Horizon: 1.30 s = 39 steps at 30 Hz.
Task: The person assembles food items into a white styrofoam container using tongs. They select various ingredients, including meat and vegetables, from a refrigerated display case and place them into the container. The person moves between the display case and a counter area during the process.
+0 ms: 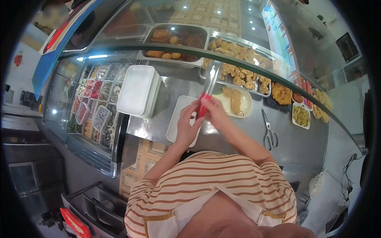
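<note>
Both hands, left (186,126) and right (214,112), grasp red-handled tongs (207,90) between them, blades pointing toward twelve o'clock above the steel surface (238,137).

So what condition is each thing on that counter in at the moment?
tongs: held in both hands, red handle end gripped, tips raised over the counter
left hand: closed on the tongs
right hand: closed on the tongs
empty white tray: flat on the counter, nothing in it
stack of white trays: piled, empty on top
scissors: lying closed
oval plate: holds fried pieces
</note>
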Tool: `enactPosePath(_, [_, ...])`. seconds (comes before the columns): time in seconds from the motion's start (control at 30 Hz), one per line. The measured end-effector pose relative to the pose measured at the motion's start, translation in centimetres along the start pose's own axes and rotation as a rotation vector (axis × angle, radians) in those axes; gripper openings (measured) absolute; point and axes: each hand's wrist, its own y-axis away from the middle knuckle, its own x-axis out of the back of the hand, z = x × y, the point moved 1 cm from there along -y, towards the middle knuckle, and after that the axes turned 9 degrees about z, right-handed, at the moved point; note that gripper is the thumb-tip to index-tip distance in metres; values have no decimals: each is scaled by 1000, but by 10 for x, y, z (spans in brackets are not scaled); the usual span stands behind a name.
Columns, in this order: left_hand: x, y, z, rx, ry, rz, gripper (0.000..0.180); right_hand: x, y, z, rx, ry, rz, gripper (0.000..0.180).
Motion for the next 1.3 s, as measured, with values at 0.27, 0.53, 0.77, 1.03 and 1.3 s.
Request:
enactPosePath(0.27, [86, 37, -71, 266, -543, 31, 49, 4, -97, -163, 642, 1978, 414, 21])
enactPosePath(0.53, [78, 32, -118, 633, -39, -178, 33, -65, -151, -138, 433, 2322, 243, 15])
enactPosePath(0.77, [77, 6, -133, 597, 260, -136, 23, -75, -149, -157, 429, 2267, 232, 21])
enactPosePath(1.03, [57, -34, -136, 527, 389, -102, 23, -58, -136, -206, 470, 2042, 453, 26])
enactPosePath(1.3, [40, -45, -140, 535, 420, -93, 23, -43, -150, -165, 560, 2218, 342, 18])
